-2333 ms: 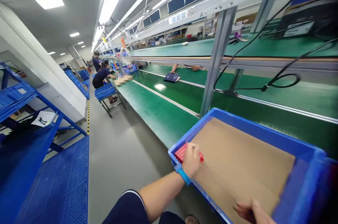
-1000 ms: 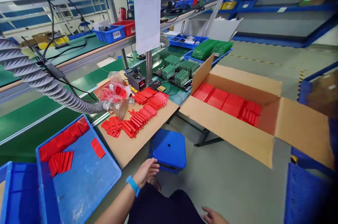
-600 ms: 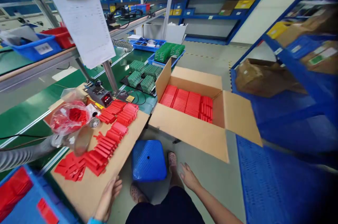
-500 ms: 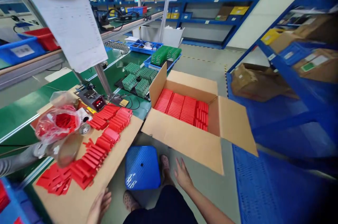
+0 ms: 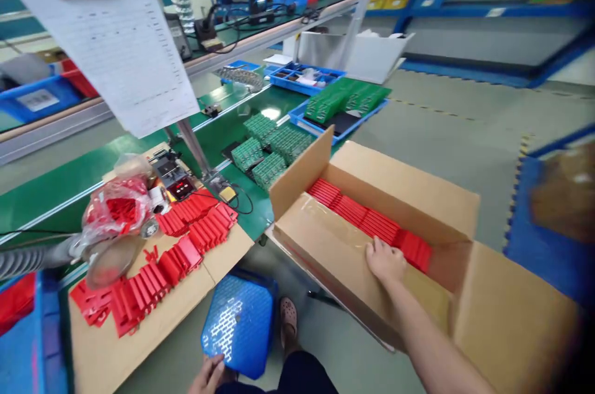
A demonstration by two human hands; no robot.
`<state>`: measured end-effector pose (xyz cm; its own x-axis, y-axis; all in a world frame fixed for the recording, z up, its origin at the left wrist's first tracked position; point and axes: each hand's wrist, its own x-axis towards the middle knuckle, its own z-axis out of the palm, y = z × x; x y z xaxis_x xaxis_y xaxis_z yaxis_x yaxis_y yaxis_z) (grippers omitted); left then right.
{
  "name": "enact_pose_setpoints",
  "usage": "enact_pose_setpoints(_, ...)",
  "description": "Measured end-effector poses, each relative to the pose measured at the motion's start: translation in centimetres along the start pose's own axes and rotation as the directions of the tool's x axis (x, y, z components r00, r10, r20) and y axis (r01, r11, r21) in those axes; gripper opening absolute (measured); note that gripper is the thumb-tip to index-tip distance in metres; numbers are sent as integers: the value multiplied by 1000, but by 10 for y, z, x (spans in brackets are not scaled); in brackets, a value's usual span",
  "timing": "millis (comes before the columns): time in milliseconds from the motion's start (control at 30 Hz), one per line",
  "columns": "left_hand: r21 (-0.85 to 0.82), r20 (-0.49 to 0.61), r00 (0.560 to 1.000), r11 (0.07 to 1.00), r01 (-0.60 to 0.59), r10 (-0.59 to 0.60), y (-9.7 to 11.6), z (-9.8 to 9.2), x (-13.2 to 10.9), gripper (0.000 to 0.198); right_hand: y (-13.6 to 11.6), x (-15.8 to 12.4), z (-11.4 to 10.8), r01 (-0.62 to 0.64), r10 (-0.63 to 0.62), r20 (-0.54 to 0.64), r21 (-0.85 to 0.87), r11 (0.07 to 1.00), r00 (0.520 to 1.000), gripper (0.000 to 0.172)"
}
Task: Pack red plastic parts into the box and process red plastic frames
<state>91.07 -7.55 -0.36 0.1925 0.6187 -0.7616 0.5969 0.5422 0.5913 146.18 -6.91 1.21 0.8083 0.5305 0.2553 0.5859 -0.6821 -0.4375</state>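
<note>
My right hand (image 5: 387, 262) lies on the long front flap (image 5: 334, 245) of a cardboard carton (image 5: 404, 177), its fingers curled over the flap's upper edge. That flap leans inward and covers part of the opening. Rows of stacked red plastic parts (image 5: 362, 211) show inside, behind the flap. At the lower edge of the view, my left hand (image 5: 208, 375) has its fingers closed at the near rim of a blue plastic stool (image 5: 239, 323). Part of this hand is cut off by the frame.
Loose red parts (image 5: 174, 261) lie on a cardboard sheet (image 5: 186, 313) at the left, beside a plastic bag (image 5: 118, 205) of red pieces. Green circuit boards (image 5: 274, 146) stand on the bench behind. A clipboard (image 5: 106, 41) hangs at upper left.
My right hand has moved from open air onto the carton's front flap, which now leans inward. My left hand has gone from beside the cardboard sheet to the stool, which appears turned.
</note>
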Motion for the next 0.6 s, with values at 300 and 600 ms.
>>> enact_pose_setpoints(300,0,-73,994,997,77,-77,-60,-55,-21,52,-89,-77,-2,234,-232,-31,117,965,972,52)
enact_pose_setpoints(600,-77,-128,982,988,133,-142,-138,-154,-36,57,-184,-207,79,372,-485,607,312,874,630,36)
